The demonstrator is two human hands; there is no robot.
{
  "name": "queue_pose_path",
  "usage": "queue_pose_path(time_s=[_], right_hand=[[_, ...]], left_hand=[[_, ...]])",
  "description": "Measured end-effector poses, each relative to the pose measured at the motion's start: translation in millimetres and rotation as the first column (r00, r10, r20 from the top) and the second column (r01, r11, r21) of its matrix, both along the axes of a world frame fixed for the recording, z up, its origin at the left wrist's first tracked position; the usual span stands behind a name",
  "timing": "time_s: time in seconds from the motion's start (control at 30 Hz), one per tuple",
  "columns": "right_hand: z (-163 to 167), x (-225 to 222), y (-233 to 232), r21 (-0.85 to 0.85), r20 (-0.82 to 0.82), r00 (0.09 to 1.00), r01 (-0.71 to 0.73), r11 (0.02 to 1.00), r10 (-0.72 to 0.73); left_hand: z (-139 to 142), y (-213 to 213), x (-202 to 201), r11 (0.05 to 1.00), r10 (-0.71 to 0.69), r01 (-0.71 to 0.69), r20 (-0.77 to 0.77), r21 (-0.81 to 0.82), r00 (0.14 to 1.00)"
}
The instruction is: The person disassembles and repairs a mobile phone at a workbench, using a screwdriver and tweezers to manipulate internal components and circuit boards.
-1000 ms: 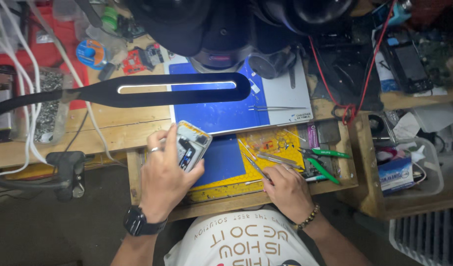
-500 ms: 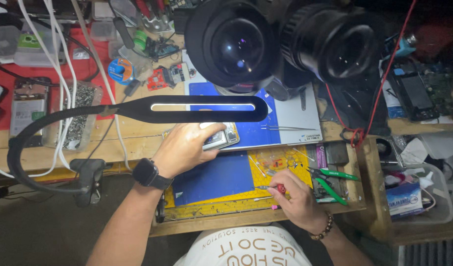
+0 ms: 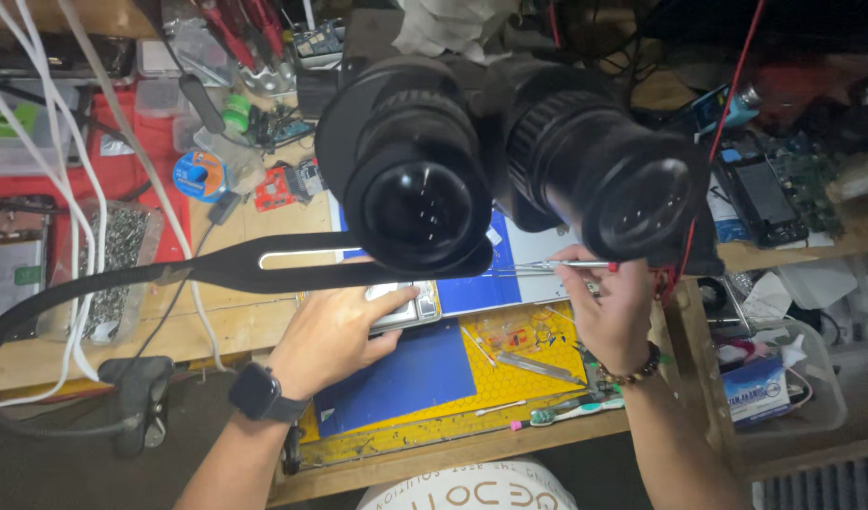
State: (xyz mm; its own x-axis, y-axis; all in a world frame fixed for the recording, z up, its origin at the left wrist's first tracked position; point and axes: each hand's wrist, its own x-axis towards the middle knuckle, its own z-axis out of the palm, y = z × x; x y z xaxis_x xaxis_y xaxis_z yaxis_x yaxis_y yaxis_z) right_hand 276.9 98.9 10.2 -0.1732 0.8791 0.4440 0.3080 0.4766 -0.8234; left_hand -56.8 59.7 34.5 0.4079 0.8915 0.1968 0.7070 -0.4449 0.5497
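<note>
While the left hand [image 3: 335, 331] grips the phone [image 3: 406, 307] flat under the microscope [image 3: 510, 161], right hand [image 3: 613, 312] pinches tweezers [image 3: 547, 267]; I'd brace that wrist on the mat [image 3: 425, 373], honestly.

A flat blue rubber mat [image 3: 406, 373] adjoins, at three o'clock, a yellow honeycomb-patterned mat [image 3: 519, 378], under black round microscope eyepieces [image 3: 420, 194].
</note>
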Motion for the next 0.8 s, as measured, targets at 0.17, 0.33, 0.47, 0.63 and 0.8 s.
queue_pose_path(time_s=[0.17,0.33,0.47,0.63,0.8], right_hand=[[3.1,-14.4,2.3,-0.052,0.121,0.993,-0.002,0.999,0.008],[-2.0,-18.6,1.8,0.022,0.091,0.995,-0.029,0.999,0.027],[-3.5,-14.3,2.2,0.046,0.108,0.994,-0.027,0.999,0.022],[-3.2,-14.8,2.2,0.095,0.040,0.999,-0.021,0.995,0.018],[-3.6,-29.2,-6.8,-0.006,-0.119,0.992,-0.041,0.999,0.040]], left_hand=[[-0.6,-5.6,3.7,0.996,0.003,-0.005,0.023,0.087,1.000],[-6.6,-7.0,2.9,0.993,0.007,-0.011,0.034,0.119,0.999],[-9.6,-8.7,-1.1,1.000,0.012,-0.011,-0.060,0.011,0.998],[-9.9,-11.1,-5.2,0.998,-0.020,0.023,-0.049,0.060,0.999],[-11.9,-12.7,-4.8,1.000,-0.019,0.020,-0.057,0.019,0.998]])
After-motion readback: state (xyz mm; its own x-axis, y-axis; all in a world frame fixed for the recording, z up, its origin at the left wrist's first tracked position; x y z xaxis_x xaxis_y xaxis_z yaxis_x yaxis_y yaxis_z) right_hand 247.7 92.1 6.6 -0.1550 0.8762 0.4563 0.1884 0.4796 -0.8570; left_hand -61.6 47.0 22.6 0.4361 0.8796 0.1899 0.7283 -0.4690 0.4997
